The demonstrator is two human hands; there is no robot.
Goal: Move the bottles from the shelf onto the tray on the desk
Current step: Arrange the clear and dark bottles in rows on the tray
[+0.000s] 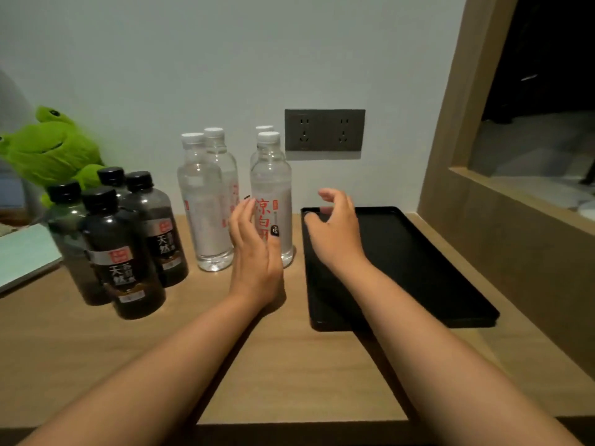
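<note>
Several clear bottles with white caps stand upright on the wooden desk by the wall; the nearest right one [273,191] carries red characters. Several dark bottles with black caps [124,252] stand in a group to their left. A black rectangular tray [418,262] lies on the desk at the right with nothing on it. My left hand [254,249] is open with straight fingers, just in front of the red-lettered clear bottle, its thumb across the label. My right hand [335,230] hovers over the tray's far left corner, fingers loosely curled, holding nothing.
A green plush frog [51,149] leans on the wall at the far left, above a pale green book [22,252]. A dark double wall socket [324,130] sits above the tray. A wooden partition [457,156] rises at the right.
</note>
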